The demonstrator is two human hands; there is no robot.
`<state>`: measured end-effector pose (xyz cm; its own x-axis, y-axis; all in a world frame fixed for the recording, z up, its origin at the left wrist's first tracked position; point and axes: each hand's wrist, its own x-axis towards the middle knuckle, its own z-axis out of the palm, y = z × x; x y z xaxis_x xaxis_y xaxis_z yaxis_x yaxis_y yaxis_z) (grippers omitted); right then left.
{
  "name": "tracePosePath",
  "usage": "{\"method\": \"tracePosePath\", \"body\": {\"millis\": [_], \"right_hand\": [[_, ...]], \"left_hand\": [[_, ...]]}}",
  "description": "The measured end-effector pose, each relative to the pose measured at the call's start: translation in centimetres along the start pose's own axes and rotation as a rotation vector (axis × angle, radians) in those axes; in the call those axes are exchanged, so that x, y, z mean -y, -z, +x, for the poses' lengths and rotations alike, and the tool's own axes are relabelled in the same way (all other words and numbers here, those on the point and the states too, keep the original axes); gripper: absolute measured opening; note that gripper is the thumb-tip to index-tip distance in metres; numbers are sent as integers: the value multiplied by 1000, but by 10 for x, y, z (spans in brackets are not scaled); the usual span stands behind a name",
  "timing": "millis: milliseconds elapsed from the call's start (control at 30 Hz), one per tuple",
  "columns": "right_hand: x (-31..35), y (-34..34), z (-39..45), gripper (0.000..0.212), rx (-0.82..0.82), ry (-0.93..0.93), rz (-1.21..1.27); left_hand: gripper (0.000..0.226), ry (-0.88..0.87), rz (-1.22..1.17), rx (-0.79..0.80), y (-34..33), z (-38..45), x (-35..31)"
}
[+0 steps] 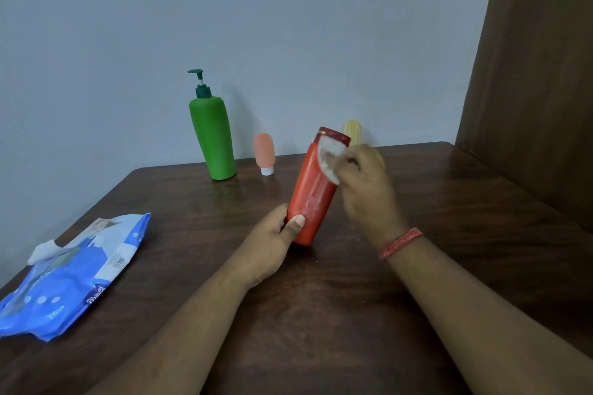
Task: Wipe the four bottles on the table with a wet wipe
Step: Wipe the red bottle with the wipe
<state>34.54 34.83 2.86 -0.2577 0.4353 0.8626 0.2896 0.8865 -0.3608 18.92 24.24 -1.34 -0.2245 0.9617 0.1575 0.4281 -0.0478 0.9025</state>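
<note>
Right now the red bottle [313, 192] is tilted in front of me, its dark red cap [333, 135] leaning away and to the right, its base low over the middle of the dark wooden surface [321, 314]; whether the base touches the wood I cannot tell. My left hand [272, 244] grips the bottle near its bottom, thumb across the front and the other fingers curled behind it. My right hand [362, 183] pinches a crumpled white wet wipe [329, 159] and presses it against the bottle's upper part, just under the cap. A red thread band [401, 242] sits on my right wrist.

Farther back, near the wall, stand the other three bottles. The green pump bottle [213, 135] is upright at the rear left, with a darker green pump head. Just beside it to the right is a small pink tube-shaped bottle [264, 151] standing on its white cap. A yellow bottle [352, 130] shows only its rounded top behind the red cap and my right hand.

Well off to my left, near the surface's front corner, lies the blue wet wipe pack [70, 276], flat, with a white wipe [43, 250] sticking out of its opening.

A pale grey wall rises behind the surface, and a brown wooden panel [539, 74] stands at the right.
</note>
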Motion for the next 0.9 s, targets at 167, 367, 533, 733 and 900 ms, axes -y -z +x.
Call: {"method": "tracePosePath", "body": {"millis": [167,367,533,733,900], "right_hand": [[-2,-2,-2,25,11,205,-140],[-5,5,-5,16,-34,55,-51],[5,-8,-8,18,83,226,-68],[-1,-1,-10,17,82,85,-18],[11,-8,-10,24,167,203,-55]], "left_hand": [[47,46,-182,34,4,0,6],[28,28,-113,82,1,0,2],[46,50,-283,21,6,-1,4],[41,40,-246,58,3,0,6],[42,55,-359,13,4,1,5]]}}
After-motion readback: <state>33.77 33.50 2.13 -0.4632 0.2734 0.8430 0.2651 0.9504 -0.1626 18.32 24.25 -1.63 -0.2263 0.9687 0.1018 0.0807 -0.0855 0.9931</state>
